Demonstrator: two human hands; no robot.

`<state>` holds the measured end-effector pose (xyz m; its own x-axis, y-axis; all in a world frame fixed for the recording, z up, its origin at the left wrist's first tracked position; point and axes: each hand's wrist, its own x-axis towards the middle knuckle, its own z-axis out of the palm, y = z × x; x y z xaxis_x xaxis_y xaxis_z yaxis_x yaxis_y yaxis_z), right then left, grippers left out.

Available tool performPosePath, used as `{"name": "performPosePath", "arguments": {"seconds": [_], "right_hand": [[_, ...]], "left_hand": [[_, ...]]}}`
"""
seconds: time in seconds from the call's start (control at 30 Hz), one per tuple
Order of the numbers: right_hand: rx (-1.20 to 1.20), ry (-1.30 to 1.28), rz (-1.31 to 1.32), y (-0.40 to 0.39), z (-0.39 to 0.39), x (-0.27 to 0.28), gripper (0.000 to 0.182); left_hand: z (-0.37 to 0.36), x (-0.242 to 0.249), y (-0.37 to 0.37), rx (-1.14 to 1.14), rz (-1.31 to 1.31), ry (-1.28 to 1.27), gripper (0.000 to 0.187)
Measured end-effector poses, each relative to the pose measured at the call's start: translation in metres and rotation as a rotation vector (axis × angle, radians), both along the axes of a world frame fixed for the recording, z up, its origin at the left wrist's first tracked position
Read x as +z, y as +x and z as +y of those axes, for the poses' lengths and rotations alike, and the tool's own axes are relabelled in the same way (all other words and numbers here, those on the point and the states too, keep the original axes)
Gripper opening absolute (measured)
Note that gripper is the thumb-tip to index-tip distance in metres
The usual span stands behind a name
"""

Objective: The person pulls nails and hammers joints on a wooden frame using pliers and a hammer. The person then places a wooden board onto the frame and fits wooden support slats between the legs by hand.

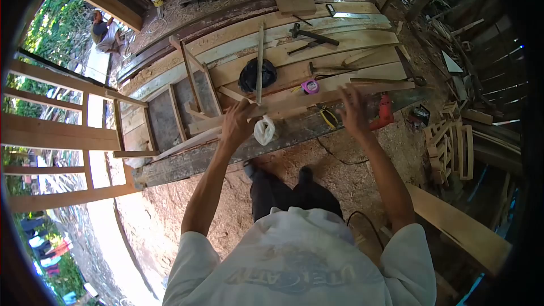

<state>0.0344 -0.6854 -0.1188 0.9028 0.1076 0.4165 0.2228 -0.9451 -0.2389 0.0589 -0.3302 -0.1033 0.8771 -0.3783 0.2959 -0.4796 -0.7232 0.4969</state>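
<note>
The left hand (237,122) is curled around the near end of a long wooden batten (294,103) that lies across the bench (238,150); the fingers are wrapped over its edge, just above a small white plastic bag (264,130) hanging at the bench's front. The right hand (352,112) is spread, fingers splayed, palm down on the same batten farther along it. By my judgement the batten is stiff, dry and fairly light, rough rather than slippery; being long and thin it would sag or swing if lifted by one end, so a hold at two well-spaced points, as now, suits it.

Just right of the batten's near part lie yellow-handled pliers (328,118) and one red power tool (384,111). Touching the batten's far side is one pink tape measure (310,86). Behind it, one black bag (258,75) with one thin upright strip (260,59) crossing it. Left of the batten sits one slatted wooden frame (190,88). Farther back, one hammer (311,35) and one handsaw (354,15). Beyond the bench, far left, another person (105,31) sits on the ground.
</note>
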Motion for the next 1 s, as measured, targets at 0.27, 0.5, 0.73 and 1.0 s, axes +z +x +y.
{"name": "performPosePath", "arguments": {"seconds": [0.27, 0.5, 0.73, 1.0], "right_hand": [[0.356, -0.164, 0.379, 0.08, -0.025, -0.055, 0.043], [0.316, -0.407, 0.413, 0.156, -0.049, -0.106, 0.036], [0.307, -0.494, 0.389, 0.212, -0.048, -0.21, 0.038], [0.212, -0.199, 0.267, 0.219, -0.017, -0.262, 0.037]], "left_hand": [[-0.038, -0.041, 0.038, 0.033, -0.013, 0.003, 0.035], [-0.059, -0.118, 0.126, 0.004, 0.053, -0.102, 0.035], [-0.08, -0.214, 0.167, 0.151, 0.046, 0.229, 0.03], [-0.038, -0.246, 0.128, 0.28, 0.046, -0.032, 0.03]]}}
